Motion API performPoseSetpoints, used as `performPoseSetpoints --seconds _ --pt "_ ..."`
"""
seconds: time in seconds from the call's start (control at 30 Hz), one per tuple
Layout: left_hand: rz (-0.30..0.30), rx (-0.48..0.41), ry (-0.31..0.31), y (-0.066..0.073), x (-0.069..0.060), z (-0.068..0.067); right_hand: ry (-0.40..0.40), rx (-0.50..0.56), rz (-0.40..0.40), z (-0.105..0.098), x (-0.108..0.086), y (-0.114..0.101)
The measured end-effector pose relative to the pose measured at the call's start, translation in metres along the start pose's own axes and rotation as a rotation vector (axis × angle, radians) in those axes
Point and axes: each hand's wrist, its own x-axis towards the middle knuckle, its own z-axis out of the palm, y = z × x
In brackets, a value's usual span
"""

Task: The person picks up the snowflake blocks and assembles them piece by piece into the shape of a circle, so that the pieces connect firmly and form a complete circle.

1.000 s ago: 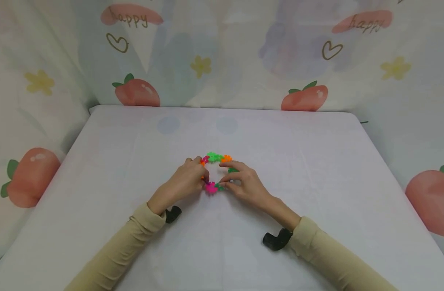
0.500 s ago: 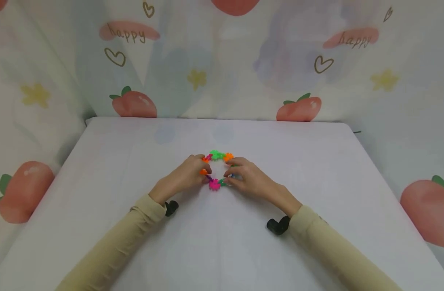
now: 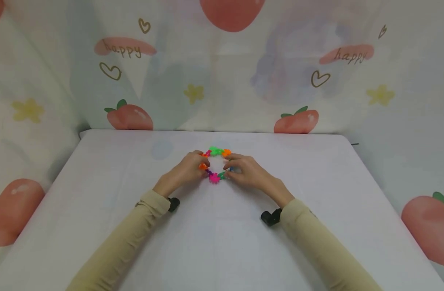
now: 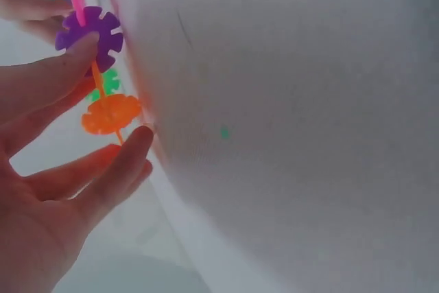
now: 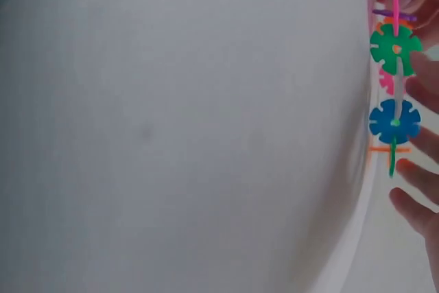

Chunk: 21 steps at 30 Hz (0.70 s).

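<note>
A ring of linked plastic snowflake discs point(image 3: 214, 178) in pink, green, orange, purple and blue lies on the white table. My left hand point(image 3: 187, 167) is at its left side. In the left wrist view its thumb lies on a purple disc point(image 4: 103, 36), pinching it, with the other fingers beside an orange disc point(image 4: 110, 114). On the right side, my right hand point(image 3: 249, 171) touches the ring with loosely spread fingers. The right wrist view shows those fingertips beside a green disc point(image 5: 394, 47) and a blue disc point(image 5: 394, 121). Part of the ring's right side is hidden under this hand.
The white cloth-covered table point(image 3: 214, 234) ends at a printed fabric backdrop point(image 3: 222, 81) at the back and sides. A black camera mount point(image 3: 270, 217) sits below the right sleeve, and another black mount point(image 3: 174, 204) is by the left cuff.
The head view has tilted upward, showing more backdrop. My right fingers have eased apart from their closer hold at the ring's lower right. Both hands stay beside the ring.
</note>
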Motion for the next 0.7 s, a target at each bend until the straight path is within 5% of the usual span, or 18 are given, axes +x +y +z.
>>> performPoseSetpoints --seconds 0.2,0.4,0.5,0.7 --pt "-0.092 -0.042 0.028 -0.01 -0.009 -0.014 0.068 -0.051 0.026 -0.016 -0.009 0.008" --pt "-0.166 0.108 0.164 -0.033 -0.016 -0.027 0.067 -0.399 0.127 -0.038 -0.019 0.026" --pt "-0.183 0.179 0.157 -0.044 -0.019 -0.026 0.037 -0.492 0.17 -0.041 -0.024 0.036" --pt "-0.195 0.224 0.124 -0.05 -0.02 -0.026 0.021 -0.504 0.2 -0.042 -0.028 0.046"
